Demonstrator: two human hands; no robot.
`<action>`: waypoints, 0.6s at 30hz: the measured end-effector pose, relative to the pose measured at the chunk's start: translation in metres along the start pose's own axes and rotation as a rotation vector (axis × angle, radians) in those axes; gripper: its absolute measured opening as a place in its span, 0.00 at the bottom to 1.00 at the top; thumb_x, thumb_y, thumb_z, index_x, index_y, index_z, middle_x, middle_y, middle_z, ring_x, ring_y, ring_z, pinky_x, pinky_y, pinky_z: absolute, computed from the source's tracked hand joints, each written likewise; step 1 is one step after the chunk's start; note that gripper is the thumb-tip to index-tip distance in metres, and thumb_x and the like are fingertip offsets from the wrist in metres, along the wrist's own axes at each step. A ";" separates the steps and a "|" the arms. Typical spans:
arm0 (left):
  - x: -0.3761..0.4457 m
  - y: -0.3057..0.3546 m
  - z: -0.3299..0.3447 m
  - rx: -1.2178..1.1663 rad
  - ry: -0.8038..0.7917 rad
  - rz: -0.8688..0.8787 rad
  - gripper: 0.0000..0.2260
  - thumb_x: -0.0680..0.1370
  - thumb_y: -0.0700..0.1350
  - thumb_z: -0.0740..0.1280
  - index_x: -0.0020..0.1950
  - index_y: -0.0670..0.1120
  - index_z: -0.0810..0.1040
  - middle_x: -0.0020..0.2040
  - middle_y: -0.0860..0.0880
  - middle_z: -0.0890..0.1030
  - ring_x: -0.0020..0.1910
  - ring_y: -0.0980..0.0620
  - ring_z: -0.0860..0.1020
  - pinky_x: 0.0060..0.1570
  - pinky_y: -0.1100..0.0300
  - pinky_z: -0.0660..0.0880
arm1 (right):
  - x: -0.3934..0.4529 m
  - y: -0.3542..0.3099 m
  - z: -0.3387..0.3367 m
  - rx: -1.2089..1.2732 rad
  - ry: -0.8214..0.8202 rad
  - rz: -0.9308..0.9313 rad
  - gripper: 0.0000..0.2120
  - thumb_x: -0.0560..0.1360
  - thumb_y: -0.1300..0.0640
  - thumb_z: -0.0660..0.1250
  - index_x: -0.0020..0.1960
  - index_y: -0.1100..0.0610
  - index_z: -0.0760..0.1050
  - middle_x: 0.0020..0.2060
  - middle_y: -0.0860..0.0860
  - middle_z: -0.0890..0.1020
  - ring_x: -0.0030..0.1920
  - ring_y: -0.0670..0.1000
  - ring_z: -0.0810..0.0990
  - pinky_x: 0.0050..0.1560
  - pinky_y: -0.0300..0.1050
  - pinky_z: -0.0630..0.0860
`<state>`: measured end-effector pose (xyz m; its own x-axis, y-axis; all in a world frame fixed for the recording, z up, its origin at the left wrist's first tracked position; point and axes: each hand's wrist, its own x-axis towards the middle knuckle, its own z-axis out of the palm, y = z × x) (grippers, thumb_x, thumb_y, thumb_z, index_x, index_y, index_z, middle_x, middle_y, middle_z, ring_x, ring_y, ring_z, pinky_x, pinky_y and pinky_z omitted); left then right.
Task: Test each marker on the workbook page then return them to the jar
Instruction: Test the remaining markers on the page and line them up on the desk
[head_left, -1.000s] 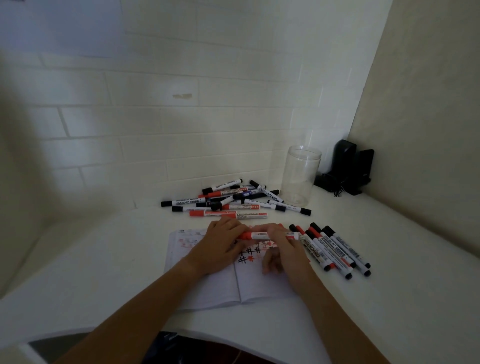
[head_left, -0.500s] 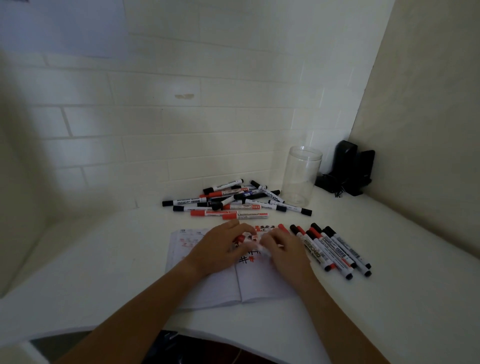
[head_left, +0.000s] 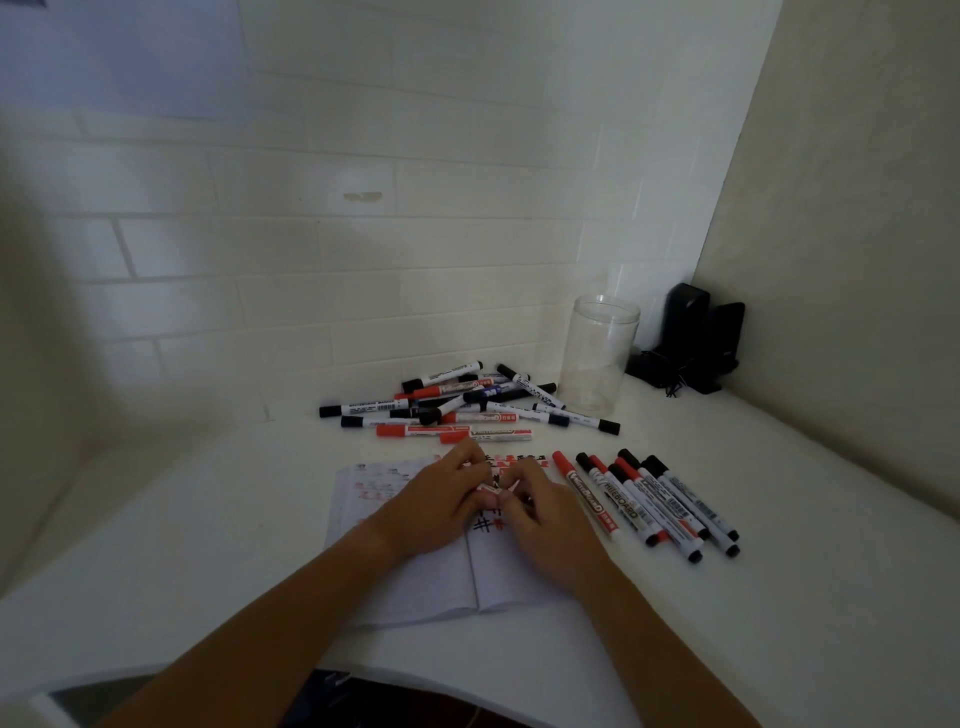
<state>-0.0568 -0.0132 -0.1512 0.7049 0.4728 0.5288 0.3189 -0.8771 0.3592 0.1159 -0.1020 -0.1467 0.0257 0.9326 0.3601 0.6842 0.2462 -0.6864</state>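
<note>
White desk: both hands (head_left: 441, 506) (head_left: 545, 512) now pinch marker (head_left: 492, 491) (mostly hidden) closer over workbook (head_left: 415, 582).

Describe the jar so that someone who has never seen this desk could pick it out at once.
Look to the far right corner of the white desk, where the tiled wall meets the plain side wall. The jar stands upright there, between the marker pile and a black device. It alone is see-through, a lidless cylinder holding nothing.
</note>
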 end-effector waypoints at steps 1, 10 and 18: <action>0.000 0.001 0.000 0.006 -0.002 0.003 0.12 0.83 0.50 0.60 0.48 0.43 0.74 0.52 0.52 0.68 0.40 0.54 0.70 0.39 0.60 0.71 | 0.000 -0.001 0.000 0.017 0.000 0.004 0.02 0.82 0.58 0.63 0.53 0.52 0.72 0.30 0.48 0.76 0.29 0.43 0.74 0.31 0.36 0.66; 0.000 0.015 -0.008 -0.085 -0.010 -0.003 0.13 0.79 0.37 0.60 0.63 0.47 0.66 0.53 0.52 0.66 0.44 0.58 0.68 0.44 0.68 0.67 | -0.001 0.004 -0.001 -0.205 0.030 -0.079 0.06 0.84 0.47 0.61 0.53 0.46 0.76 0.37 0.42 0.80 0.37 0.39 0.77 0.38 0.33 0.70; -0.003 0.014 -0.008 -0.111 0.132 0.023 0.13 0.80 0.34 0.63 0.64 0.43 0.70 0.55 0.49 0.75 0.51 0.59 0.76 0.51 0.64 0.75 | 0.004 -0.008 0.016 -0.478 0.273 -0.234 0.14 0.83 0.50 0.54 0.57 0.51 0.77 0.47 0.45 0.82 0.47 0.46 0.80 0.55 0.47 0.76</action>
<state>-0.0593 -0.0264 -0.1412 0.6193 0.4664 0.6316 0.2266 -0.8764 0.4249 0.0986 -0.0965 -0.1498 -0.0223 0.7506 0.6604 0.9446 0.2321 -0.2319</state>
